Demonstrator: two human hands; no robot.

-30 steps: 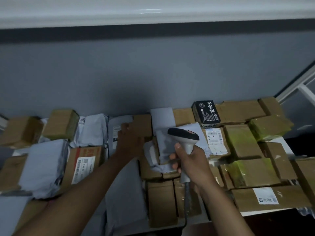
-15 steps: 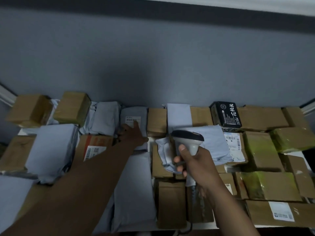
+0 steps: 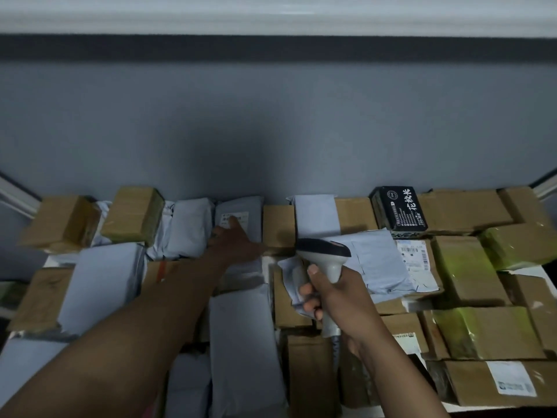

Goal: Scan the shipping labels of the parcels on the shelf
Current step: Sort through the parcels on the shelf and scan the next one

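Note:
Many parcels cover the shelf: brown cartons and grey poly bags. My left hand [image 3: 233, 241] reaches to the back row and rests on a grey bag parcel [image 3: 253, 217], fingers touching its white shipping label [image 3: 239, 218]. Whether it grips the bag is unclear. My right hand [image 3: 334, 292] is closed around the handle of a grey barcode scanner [image 3: 324, 251] with a dark head, held above a crumpled grey bag [image 3: 379, 260] in the middle. The scanner's cable hangs down below my fist.
A black box with white lettering [image 3: 398, 208] sits at the back right. Beside it lies a carton with a barcode label [image 3: 414, 256]. Green-taped cartons [image 3: 464, 267] fill the right side. A grey wall [image 3: 271, 131] stands directly behind the shelf. White frame rails [image 3: 18, 196] flank it.
My left hand has slid forward and left from the brown carton onto the grey bag's label. The scanner hand has stayed near the middle. The view has shifted slightly.

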